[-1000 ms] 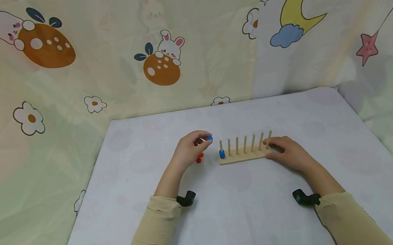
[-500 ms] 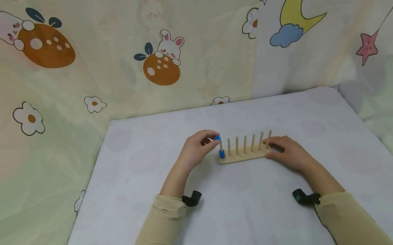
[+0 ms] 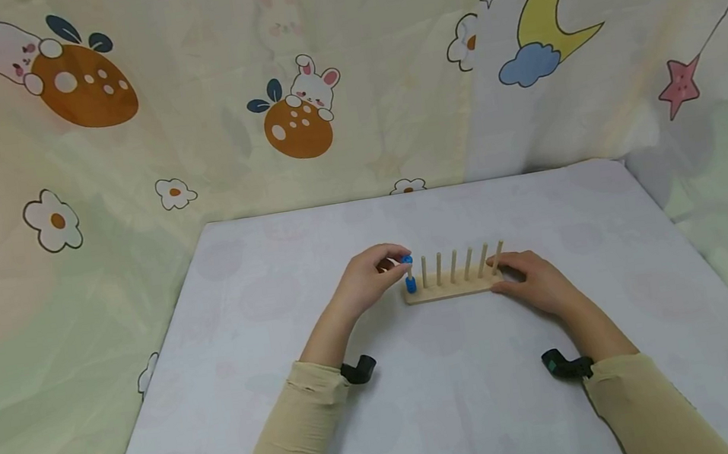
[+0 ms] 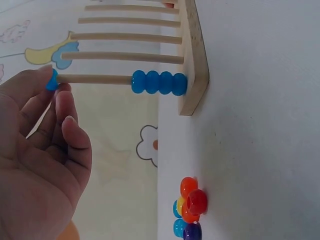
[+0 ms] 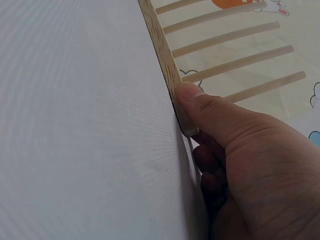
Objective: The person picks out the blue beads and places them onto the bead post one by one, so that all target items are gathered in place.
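Note:
My left hand (image 3: 367, 280) pinches a blue bead (image 4: 52, 80) between thumb and finger, at the tip of the leftmost peg of a wooden peg rack (image 3: 448, 292). Lower on that same peg (image 4: 95, 79), several blue beads (image 4: 159, 82) sit stacked against the base. The other pegs carry no beads. At the rack's far right end, my right hand (image 3: 537, 281) grips the base; in the right wrist view its thumb (image 5: 192, 92) presses on the near edge, with the curled fingers partly hidden behind.
Loose beads lie in a small cluster on the white table (image 3: 456, 399), among them a red bead (image 4: 197, 201), an orange bead (image 4: 189, 186) and a purple bead (image 4: 192, 232). In the head view my left hand hides them. A patterned cloth (image 3: 201, 141) hangs behind the table.
My left hand has moved right with the blue bead, from beside the rack to the leftmost peg's tip, and the bead sits slightly lower than half a second ago. The right hand stays put.

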{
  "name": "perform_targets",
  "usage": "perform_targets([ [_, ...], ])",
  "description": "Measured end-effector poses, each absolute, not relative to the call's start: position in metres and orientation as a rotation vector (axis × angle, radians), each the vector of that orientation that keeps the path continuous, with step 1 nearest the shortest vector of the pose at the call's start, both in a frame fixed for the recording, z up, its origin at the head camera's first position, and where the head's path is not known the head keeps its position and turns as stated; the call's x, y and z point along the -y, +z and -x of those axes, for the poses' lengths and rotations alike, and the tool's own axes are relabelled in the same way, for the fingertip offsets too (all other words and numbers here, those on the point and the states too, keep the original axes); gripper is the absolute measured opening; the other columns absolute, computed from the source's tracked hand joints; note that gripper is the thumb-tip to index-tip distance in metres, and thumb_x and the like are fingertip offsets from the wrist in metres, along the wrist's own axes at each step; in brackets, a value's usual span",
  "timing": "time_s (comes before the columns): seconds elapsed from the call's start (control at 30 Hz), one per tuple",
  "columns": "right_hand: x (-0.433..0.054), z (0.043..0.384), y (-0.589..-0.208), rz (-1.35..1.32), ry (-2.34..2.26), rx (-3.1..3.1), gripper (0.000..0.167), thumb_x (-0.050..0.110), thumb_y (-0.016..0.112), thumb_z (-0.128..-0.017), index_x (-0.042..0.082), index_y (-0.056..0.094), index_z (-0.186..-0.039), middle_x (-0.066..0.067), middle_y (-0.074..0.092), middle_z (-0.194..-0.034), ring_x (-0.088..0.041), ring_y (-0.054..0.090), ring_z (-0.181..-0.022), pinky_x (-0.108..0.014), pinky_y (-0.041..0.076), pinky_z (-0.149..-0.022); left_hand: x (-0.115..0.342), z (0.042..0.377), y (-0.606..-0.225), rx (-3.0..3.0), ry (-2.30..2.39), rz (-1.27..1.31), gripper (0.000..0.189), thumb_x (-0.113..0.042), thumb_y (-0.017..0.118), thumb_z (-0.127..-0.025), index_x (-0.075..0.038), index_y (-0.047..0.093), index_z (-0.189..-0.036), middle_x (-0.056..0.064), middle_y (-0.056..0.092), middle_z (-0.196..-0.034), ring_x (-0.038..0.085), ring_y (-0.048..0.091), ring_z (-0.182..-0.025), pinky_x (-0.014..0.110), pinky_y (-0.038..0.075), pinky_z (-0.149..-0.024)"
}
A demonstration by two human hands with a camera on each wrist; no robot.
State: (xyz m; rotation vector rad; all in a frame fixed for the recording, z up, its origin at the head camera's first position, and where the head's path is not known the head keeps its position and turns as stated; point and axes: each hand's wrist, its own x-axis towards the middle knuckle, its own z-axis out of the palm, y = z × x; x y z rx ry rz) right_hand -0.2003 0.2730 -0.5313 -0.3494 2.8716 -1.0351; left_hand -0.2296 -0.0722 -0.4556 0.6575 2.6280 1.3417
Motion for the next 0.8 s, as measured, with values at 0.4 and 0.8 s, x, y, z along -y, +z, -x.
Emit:
perform_targets([
  [0.4,-0.273,0.200,-0.531,0.348,-1.031,-2.873,0.050,0.042,0.071,-0.090,0.018,0.060,-0.133,-0.015,0.054,-0.142,-0.039,0.044,-0.133,-0.061,0.031,-0.110,0.070,0.231,-0.466,-2.632,1.310,-0.672,0.031,-0.035,0.068,-0.094,-0.019,0.069,-0.120,-0.008,0.068,-0.109,0.010,0.061,-0.092,0.028,0.052,-0.074],
  [0.8,-0.272,0.199,-0.528,0.334,-1.037,-2.866,0.051,0.043,0.070,-0.090,0.017,0.060,-0.133,-0.016,0.053,-0.143,-0.040,0.042,-0.134,-0.061,0.030,-0.110,0.069,0.233,-0.485,-2.652,1.157,-0.652,0.025,-0.034,0.067,-0.095,-0.023,0.068,-0.117,-0.007,0.067,-0.115,0.010,0.062,-0.095,0.025,0.051,-0.073],
])
